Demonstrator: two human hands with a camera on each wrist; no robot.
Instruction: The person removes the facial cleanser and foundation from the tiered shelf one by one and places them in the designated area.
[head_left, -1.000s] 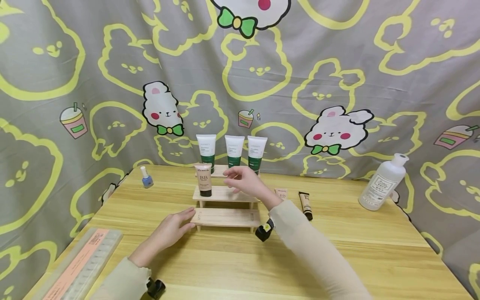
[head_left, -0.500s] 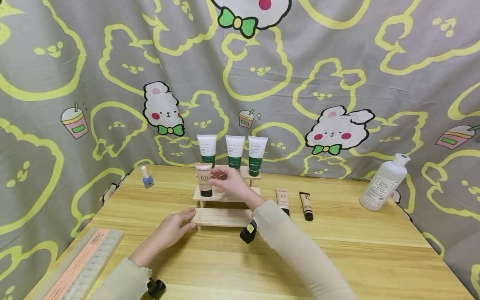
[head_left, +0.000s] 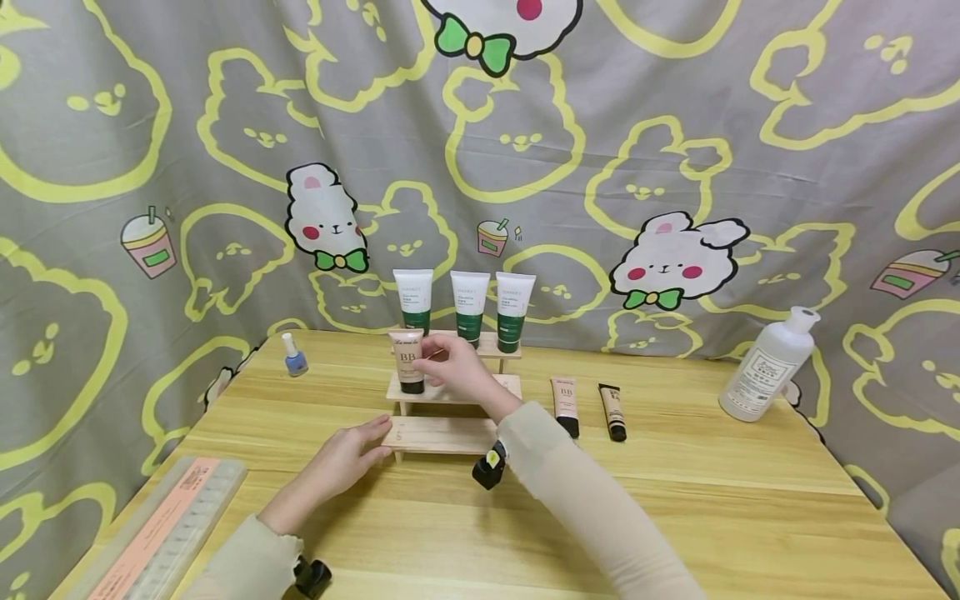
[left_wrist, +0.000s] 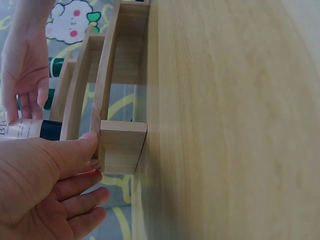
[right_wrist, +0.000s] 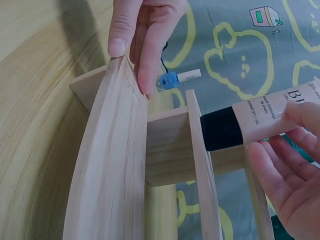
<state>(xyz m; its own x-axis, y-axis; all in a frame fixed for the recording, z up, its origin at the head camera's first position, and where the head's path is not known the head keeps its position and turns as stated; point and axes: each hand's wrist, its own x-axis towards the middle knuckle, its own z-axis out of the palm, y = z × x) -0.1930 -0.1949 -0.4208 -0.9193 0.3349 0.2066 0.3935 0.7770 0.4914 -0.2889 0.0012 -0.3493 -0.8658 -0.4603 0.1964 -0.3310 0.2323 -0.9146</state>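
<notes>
A three-step wooden display stand (head_left: 442, 433) stands mid-table. My left hand (head_left: 341, 458) grips the left end of its lowest step; in the left wrist view the thumb (left_wrist: 77, 150) lies along the edge. On the middle step, at its left end, a beige BB cream tube (head_left: 406, 358) stands upright on its black cap (right_wrist: 220, 129). My right hand (head_left: 465, 371) pinches this tube from the right, with the thumb on its side in the right wrist view. Behind it, three white and green tubes (head_left: 468, 304) stand in a row on the top step.
Right of the stand lie a pink BB tube (head_left: 565, 402) and a thin beige tube with a black cap (head_left: 612, 408). A large white bottle (head_left: 768, 367) stands far right. Blue nail polish (head_left: 293, 357) is at the back left, a long clear box (head_left: 161, 533) at the front left.
My right hand has moved left along the middle step to the BB cream tube and taken hold of it, uncovering the pink tube on the table. The left hand has stayed put.
</notes>
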